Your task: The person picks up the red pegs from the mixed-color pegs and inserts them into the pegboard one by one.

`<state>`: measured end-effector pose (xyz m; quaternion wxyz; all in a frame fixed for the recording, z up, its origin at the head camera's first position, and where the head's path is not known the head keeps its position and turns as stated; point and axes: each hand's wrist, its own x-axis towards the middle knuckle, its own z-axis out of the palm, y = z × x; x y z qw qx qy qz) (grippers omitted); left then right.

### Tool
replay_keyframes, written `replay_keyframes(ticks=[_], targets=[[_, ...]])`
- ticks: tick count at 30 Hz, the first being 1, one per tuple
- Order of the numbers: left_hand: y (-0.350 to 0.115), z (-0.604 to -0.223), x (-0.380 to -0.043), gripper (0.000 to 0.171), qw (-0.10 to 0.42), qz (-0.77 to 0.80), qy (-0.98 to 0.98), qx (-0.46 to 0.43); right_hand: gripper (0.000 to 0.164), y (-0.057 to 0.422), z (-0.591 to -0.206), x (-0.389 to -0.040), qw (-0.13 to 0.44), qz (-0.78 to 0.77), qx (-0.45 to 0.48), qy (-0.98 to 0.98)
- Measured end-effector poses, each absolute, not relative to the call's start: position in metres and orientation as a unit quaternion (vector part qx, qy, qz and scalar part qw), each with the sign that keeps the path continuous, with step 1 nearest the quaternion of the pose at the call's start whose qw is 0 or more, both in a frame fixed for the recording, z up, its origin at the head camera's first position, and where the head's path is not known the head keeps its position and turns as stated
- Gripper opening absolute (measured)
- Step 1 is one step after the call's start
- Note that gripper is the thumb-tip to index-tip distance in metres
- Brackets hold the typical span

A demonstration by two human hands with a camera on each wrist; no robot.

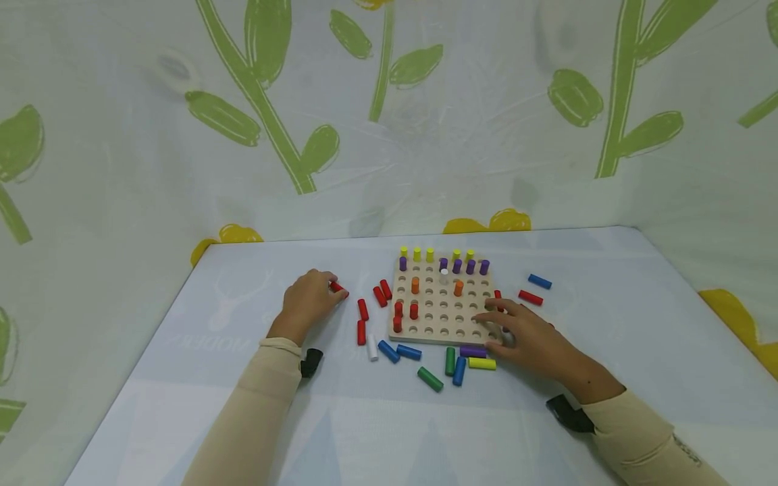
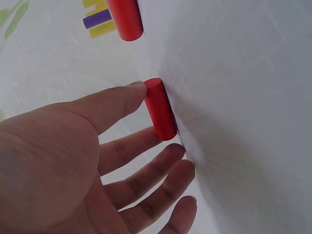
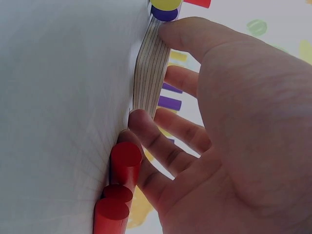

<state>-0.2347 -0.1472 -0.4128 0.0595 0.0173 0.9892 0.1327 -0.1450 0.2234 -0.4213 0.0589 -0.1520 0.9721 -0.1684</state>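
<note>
Ok so on your table (image 1: 365,439), the pegboard (image 1: 436,297) has your right hand (image 1: 531,337) at its edge, fingers spread. Your left hand (image 1: 308,300) is nearer the red peg (image 2: 161,109), left of the board, thumb and index pinching it lengthwise, end to end.

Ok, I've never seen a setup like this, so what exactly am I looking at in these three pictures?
No machine here: just a person's bare left hand and right hand. The wide picture is taken from the head, looking forward and down; the close ones from each wrist. On the white table lies a wooden board with upright pegs in some holes and loose pegs around it. The left hand holds a red peg between thumb and index finger; the right hand touches the board's edge.
</note>
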Motion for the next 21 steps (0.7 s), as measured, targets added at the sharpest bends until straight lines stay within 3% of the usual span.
replay_keyframes(ticks=[21], targets=[[-0.1459,-0.4135,-0.2342,0.044,0.046,0.155,0.986,0.032,0.050,0.2243,-0.4246,-0.1450,0.051,-0.174,-0.156,0.971]])
